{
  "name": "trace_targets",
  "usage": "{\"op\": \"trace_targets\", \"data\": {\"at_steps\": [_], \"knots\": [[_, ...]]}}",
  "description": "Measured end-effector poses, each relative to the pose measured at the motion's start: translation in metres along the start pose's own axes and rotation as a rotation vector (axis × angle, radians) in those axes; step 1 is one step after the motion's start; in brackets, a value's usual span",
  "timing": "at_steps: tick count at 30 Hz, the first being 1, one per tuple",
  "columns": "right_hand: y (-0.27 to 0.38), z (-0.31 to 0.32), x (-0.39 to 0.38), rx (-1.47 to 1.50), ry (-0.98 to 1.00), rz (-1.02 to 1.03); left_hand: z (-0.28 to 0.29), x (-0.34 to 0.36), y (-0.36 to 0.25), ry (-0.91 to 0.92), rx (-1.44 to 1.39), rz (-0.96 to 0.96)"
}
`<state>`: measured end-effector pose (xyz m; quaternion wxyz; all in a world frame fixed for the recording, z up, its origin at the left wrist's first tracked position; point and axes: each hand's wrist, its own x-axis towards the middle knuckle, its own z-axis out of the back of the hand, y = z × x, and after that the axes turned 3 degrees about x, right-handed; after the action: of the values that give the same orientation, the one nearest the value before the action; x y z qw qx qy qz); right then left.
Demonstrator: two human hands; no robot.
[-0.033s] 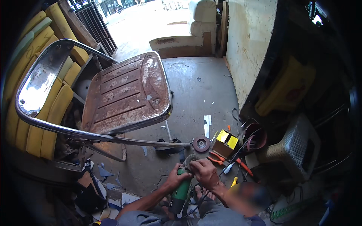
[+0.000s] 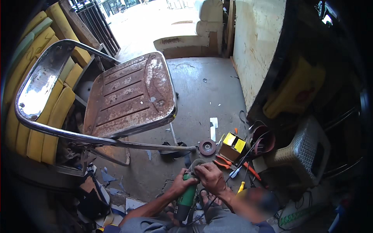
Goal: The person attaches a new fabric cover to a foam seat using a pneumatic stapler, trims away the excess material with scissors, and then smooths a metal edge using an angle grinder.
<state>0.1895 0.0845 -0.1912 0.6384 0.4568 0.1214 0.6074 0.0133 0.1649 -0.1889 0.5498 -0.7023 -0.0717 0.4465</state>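
Observation:
Low in front of my lap is an angle grinder (image 2: 186,198) with a green and black body, its rear end down by my legs. My left hand (image 2: 182,182) is closed round its front end, the thumb across the green housing. A round grey disc (image 2: 198,161) sits on the grinder's head. My right hand (image 2: 210,176) is closed at the near right side of that disc, with bent fingers pressed against it. What lies under those fingers is hidden. Just beyond my hands, a brown flap disc (image 2: 207,148) lies on the floor.
A rusty-seated metal chair (image 2: 132,97) leans at the left, its tube reaching near my hands. To the right lie a yellow box (image 2: 232,147), orange-handled pliers (image 2: 223,161), a yellow-handled tool (image 2: 241,187) and cables. A woven-pattern stool (image 2: 301,155) stands farther right, a worn sofa (image 2: 190,42) behind.

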Motion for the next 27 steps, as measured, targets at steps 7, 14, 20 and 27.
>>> {"op": "trace_targets", "data": {"at_steps": [7, 14, 20, 27], "knots": [[0.007, 0.003, 0.001, 0.077, 0.077, 0.001, -0.001, -0.005, 0.003, -0.011, 0.041, 0.061], [0.014, -0.002, 0.003, 0.211, 0.028, -0.055, 0.006, -0.004, 0.012, -0.043, 0.032, 0.063], [0.008, -0.003, 0.002, 0.296, 0.026, -0.195, 0.006, -0.003, 0.018, -0.058, 0.049, 0.084], [0.003, -0.009, -0.003, 0.165, 0.024, -0.147, 0.003, -0.004, 0.013, -0.076, 0.074, 0.086]]}}
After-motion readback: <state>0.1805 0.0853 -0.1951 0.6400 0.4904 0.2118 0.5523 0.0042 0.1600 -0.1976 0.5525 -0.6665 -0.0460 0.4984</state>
